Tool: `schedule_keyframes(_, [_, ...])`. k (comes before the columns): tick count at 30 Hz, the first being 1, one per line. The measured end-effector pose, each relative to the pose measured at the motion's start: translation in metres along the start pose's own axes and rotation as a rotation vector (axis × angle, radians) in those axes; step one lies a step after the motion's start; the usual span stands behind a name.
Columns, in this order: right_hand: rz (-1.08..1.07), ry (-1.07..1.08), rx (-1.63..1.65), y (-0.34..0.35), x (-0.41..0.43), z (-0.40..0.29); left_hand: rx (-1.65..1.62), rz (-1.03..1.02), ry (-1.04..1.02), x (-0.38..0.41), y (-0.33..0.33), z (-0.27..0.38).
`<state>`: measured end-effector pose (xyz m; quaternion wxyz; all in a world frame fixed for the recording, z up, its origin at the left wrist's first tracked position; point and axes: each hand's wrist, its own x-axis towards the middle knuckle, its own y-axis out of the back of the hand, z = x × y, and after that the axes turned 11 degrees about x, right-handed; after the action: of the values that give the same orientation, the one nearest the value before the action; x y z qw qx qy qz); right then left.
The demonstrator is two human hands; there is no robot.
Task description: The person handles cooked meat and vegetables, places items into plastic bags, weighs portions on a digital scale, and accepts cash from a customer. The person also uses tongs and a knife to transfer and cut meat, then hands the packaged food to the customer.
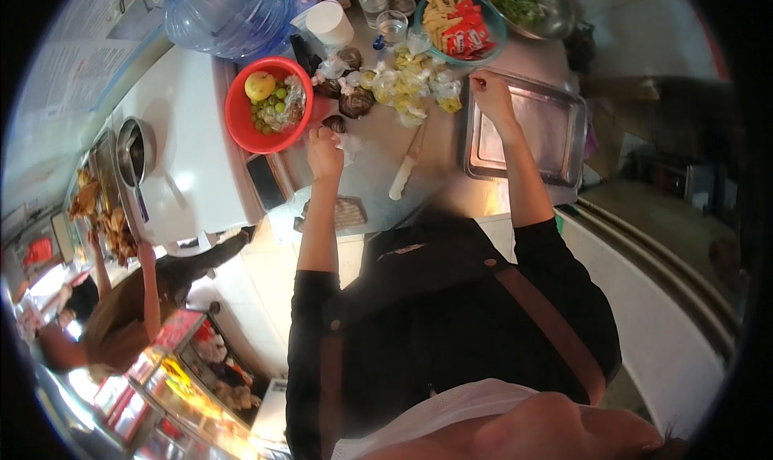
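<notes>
My left hand (326, 152) is closed on a thin clear plastic bag (351, 148), beside a small bag of dark food (334, 123). My right hand (492, 98) is curled over the left edge of a rectangular metal tray (543, 135); whether its fingers hold something small is unclear. Between the hands, a knife with a pale handle (403, 176) lies on the counter. Beyond it are knotted bags with yellowish contents (401, 83) and bags with dark contents (356, 102). A block of layered food (341, 212) sits near the front edge, partly behind my left forearm.
A red bowl (232, 119) of fruit and a phone (266, 181) are at left. Behind stand a large water bottle (226, 16), cups (392, 26), a bowl of packets (498, 34) and a metal bowl of greens (564, 25). Far left, a co-worker (121, 333) reaches toward trays of brown food (115, 230).
</notes>
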<state>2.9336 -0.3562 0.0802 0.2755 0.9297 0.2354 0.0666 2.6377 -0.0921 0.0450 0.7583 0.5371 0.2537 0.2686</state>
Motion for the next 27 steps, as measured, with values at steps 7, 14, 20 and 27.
schedule_keyframes(7, [-0.2,0.165,-0.057,0.012,0.072,0.002,-0.168,0.148,0.238,-0.033,0.006,0.023])
schedule_keyframes(14, [-0.513,0.005,-0.551,-0.037,0.012,-0.003,-0.643,0.299,0.267,-0.067,0.008,0.062])
schedule_keyframes(20, [-0.457,-0.07,-0.547,-0.067,-0.018,-0.004,-1.278,0.247,0.298,-0.074,0.005,0.068])
schedule_keyframes(27, [-0.647,0.007,-0.375,-0.046,-0.03,-0.061,-1.181,0.371,0.317,-0.068,0.02,0.07])
